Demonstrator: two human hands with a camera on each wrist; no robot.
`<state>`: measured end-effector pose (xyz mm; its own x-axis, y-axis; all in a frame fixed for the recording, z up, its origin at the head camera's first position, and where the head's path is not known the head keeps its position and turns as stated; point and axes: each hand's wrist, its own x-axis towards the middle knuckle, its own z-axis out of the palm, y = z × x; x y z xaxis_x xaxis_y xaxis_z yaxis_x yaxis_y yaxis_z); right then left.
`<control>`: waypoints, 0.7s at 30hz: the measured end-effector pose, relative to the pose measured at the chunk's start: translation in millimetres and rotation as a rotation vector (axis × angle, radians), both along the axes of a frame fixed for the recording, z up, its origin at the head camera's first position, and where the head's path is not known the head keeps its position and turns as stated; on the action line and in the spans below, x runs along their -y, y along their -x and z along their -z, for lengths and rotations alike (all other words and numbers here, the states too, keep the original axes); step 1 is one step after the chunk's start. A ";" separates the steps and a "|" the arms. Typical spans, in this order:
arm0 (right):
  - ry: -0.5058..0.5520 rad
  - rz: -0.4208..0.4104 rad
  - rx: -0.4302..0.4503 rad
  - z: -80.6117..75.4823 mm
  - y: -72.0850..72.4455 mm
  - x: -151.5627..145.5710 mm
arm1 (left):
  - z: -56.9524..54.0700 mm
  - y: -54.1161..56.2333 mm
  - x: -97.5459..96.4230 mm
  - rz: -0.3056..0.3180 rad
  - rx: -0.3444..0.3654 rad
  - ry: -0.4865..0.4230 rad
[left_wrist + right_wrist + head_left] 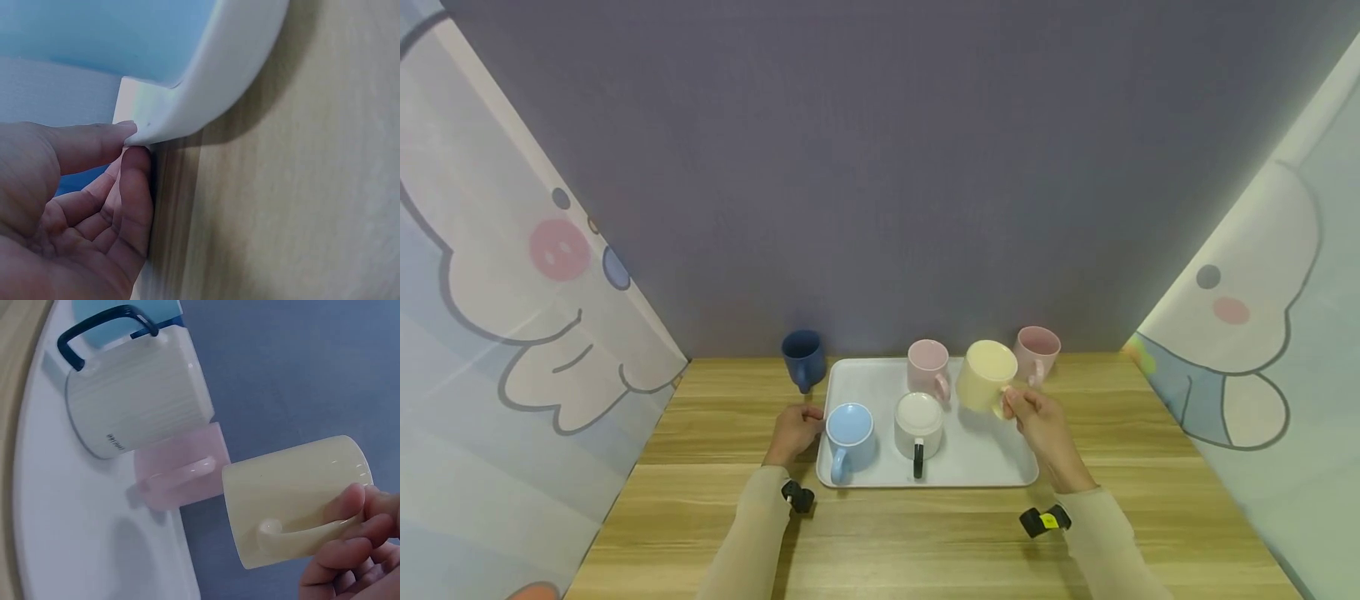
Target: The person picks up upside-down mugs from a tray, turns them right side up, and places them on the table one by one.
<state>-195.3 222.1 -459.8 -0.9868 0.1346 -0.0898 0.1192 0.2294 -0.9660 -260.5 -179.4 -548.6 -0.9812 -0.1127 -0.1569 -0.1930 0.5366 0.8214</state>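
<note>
My right hand [1037, 421] grips the handle of a pale yellow mug [983, 383], which hangs above the tray's right part and appears base up. At the left rim of the white tray [985, 467], my left hand [795, 431] pinches the edge between thumb [94, 144] and forefinger. Three mugs stand upside down on the tray: a light blue mug [852, 442] nearest my left hand, a white mug [917, 433] with a black handle, and a pink mug [927, 367] behind it. In the right wrist view, the yellow mug [294, 494] is close to the pink one.
A navy mug [805, 360] stands upright on the wooden table [925, 542] behind the tray's left corner. Another pink mug [1037, 354] stands upright beyond the right rear corner. A grey wall [880, 183] rises behind the table, with printed curtains on both sides.
</note>
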 end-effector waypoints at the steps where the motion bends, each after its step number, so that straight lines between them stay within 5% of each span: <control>1: 0.003 0.004 -0.010 -1.7 0.3 1.0 | 0.0 -0.3 0.0 -0.001 0.002 -0.001; 11: 0.038 0.052 -0.066 -8.6 2.9 9.3 | 0.1 -0.7 -0.6 -0.003 0.008 0.005; 21: 0.196 0.020 -0.078 -11.4 4.7 15.8 | -0.4 -1.1 -0.7 -0.007 0.002 0.020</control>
<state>-200.0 206.2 -448.4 -0.9891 0.1415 -0.0400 0.0452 0.0341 -0.9984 -259.4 -178.7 -548.2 -0.9800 -0.1227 -0.1565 -0.1984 0.5515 0.8102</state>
